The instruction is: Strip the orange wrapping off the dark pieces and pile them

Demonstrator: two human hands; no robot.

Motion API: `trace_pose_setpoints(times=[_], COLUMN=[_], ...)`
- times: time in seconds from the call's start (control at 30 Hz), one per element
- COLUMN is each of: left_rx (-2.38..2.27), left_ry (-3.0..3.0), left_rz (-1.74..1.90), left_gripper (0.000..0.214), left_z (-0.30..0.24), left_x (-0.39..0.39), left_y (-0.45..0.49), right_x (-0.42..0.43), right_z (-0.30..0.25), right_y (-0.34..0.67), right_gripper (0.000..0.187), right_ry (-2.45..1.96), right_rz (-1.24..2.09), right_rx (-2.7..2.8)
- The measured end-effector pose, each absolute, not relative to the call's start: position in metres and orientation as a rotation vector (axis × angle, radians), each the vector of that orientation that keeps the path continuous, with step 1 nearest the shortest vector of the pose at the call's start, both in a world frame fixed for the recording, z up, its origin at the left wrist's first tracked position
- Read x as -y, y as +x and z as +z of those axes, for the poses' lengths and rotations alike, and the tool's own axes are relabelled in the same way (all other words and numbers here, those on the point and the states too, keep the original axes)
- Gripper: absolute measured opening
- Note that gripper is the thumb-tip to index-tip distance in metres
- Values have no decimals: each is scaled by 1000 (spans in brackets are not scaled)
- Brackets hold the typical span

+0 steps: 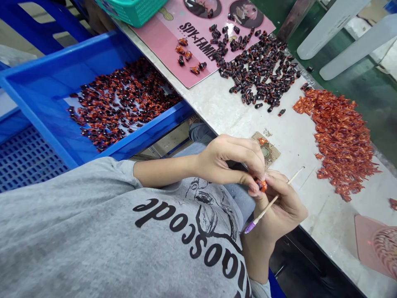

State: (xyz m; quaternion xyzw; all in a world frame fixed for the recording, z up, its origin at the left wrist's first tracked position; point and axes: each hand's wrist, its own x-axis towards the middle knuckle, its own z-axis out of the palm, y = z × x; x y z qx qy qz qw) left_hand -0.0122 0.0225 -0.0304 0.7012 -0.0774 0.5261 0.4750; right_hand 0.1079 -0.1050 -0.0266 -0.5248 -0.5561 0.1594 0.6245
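Note:
My left hand [231,161] pinches a small orange-and-dark painted piece [261,185] between thumb and fingers. My right hand [281,209] is shut around a thin paintbrush [266,209] with a purple-banded handle and a pale wooden end, and its fingertips meet the same piece. Just beyond my hands lies a small worn card [266,149] with a dab of orange on it. On the white tabletop [297,140] are a heap of orange-red pieces [338,140] and a spread of dark pieces with orange marks [260,70].
A blue plastic tray [77,78] full of red-and-dark pieces sits at the left, level with the table. A pink printed mat [198,37] lies at the far edge, and another pink mat [375,248] at the right. A green basket [132,8] stands at the top.

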Motion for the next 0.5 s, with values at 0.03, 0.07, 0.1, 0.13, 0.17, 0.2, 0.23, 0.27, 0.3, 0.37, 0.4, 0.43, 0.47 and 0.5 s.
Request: trace_pose_setpoints(times=[0.03, 0.07, 0.1, 0.13, 0.17, 0.2, 0.23, 0.27, 0.3, 0.37, 0.4, 0.43, 0.47, 0.5], left_rx=[211, 223, 221, 202, 174, 148, 130, 123, 124, 139, 146, 154, 164, 173], left_ry=[1716, 1729, 1751, 1781, 1811, 1838, 1861, 1880, 1898, 1925, 1932, 1933, 1929, 1920], left_rz=[1290, 1290, 1290, 1289, 1291, 1298, 1307, 1313, 1315, 1311, 1307, 1306, 1307, 1314], left_gripper=[17, 17, 19, 23, 28, 32, 36, 38, 39, 39, 39, 38, 37, 36], left_z=[-31, -31, -31, -31, -30, -30, -30, -29, -28, -26, -25, -24, -23, -23], left_x=[-23, -23, -24, -25, -26, -26, -27, -28, -28, -28, -28, -28, -28, -28], left_y=[-12, -13, -13, -14, -14, -15, -15, -16, -16, -17, -17, -17, -17, -17], right_x=[105, 105, 106, 106, 106, 107, 107, 107, 107, 107, 107, 107, 106, 106], right_z=[-26, -26, -26, -25, -25, -24, -24, -23, -23, -23, -23, -23, -23, -23], right_y=[108, 109, 109, 109, 109, 109, 109, 109, 109, 109, 109, 109, 109, 110], right_gripper=[26, 26, 26, 26, 27, 27, 27, 26, 26, 26, 25, 24, 24, 24], right_ry=[-1203, -1204, -1211, -1222, -1233, -1238, -1238, -1231, -1224, -1219, -1221, -1229, -1234, -1234], right_rz=[374, 381, 389, 395, 399, 400, 402, 406, 414, 438, 446, 448, 442, 428], right_rx=[1276, 1276, 1277, 1279, 1282, 1286, 1290, 1293, 1295, 1289, 1284, 1281, 1286, 1297])
